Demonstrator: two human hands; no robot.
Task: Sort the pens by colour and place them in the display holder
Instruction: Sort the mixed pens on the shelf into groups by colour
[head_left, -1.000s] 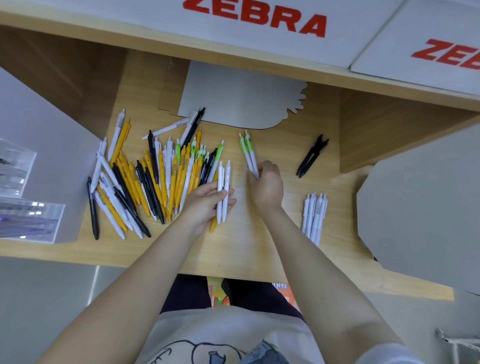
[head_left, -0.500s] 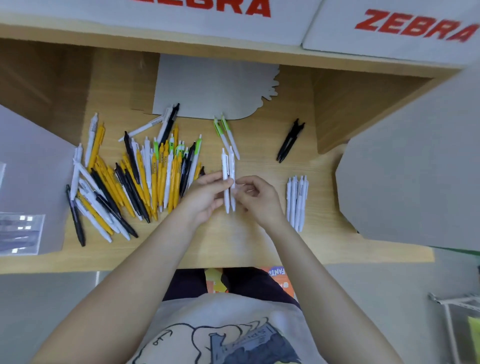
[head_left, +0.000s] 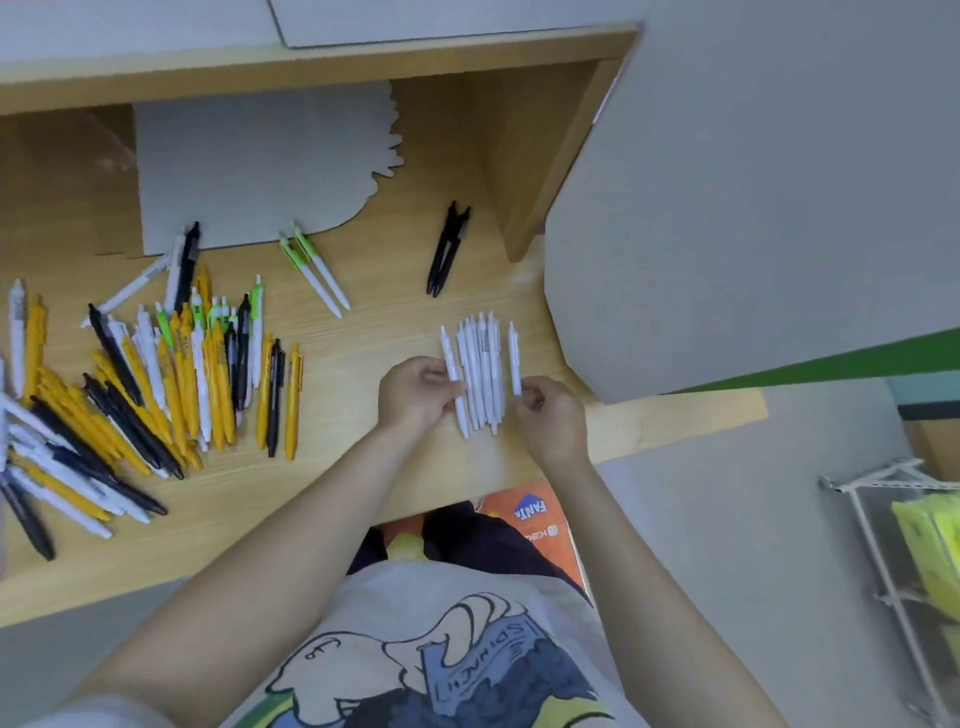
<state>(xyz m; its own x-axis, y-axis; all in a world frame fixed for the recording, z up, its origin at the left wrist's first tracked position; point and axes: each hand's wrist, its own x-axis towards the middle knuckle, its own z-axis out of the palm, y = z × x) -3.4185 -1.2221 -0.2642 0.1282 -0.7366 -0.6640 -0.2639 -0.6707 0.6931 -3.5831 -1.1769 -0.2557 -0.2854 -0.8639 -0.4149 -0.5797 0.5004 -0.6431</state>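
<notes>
Both hands now at the white pens (head_left: 480, 371) — left fingers (head_left: 451, 387), right fingers (head_left: 527, 397) each pinching one — "FANTA" below.

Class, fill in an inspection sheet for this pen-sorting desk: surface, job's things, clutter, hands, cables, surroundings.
Surface: wooden desk, bare wood at the front edge.
Job's things: mixed pen pile of yellow, black, white and green pens at left; two green-and-white pens apart; black pens apart; white pen row between the hands. No display holder seen.
Clutter: grey cut-out card at the back of the desk.
Hands: left hand pinches a white pen at the row's left end; right hand pinches one at its right end.
Cables: nothing seen.
Surroundings: grey panel at right, white wire rack, orange Fanta packet below the desk.
</notes>
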